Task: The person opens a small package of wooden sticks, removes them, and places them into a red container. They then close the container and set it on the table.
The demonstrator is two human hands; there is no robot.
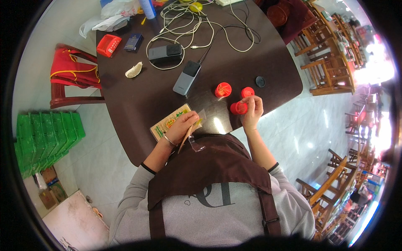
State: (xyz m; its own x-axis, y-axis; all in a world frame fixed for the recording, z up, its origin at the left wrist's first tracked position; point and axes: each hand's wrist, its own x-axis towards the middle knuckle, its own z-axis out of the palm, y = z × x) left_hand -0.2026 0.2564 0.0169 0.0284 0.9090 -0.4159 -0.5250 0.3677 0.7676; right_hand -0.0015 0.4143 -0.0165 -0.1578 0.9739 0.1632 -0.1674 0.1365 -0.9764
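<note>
My left hand (183, 124) grips an opened clear plastic packet (198, 120), with a thin tan edge hanging below the fingers. Beside and partly under that hand, a flat pack of wooden toothpicks (166, 124) bearing green print lies at the table's near edge. My right hand (253, 111) has its fingertips drawn together over the rim of a red toothpick holder (235, 108); whether they pinch any toothpicks is too small to tell. A second red holder (223, 90) stands farther back, with toothpicks inside. Just beyond my right fingers is another small red container (247, 92).
A black round lid (260, 81) lies to the right on the dark table (125, 103). Two grey power banks (187, 78) (165, 53), tangled white cables (201, 25), a peel piece (134, 70), a blue box (133, 42) and a red box (108, 45) occupy the far side. Green crates (48, 138) stand left.
</note>
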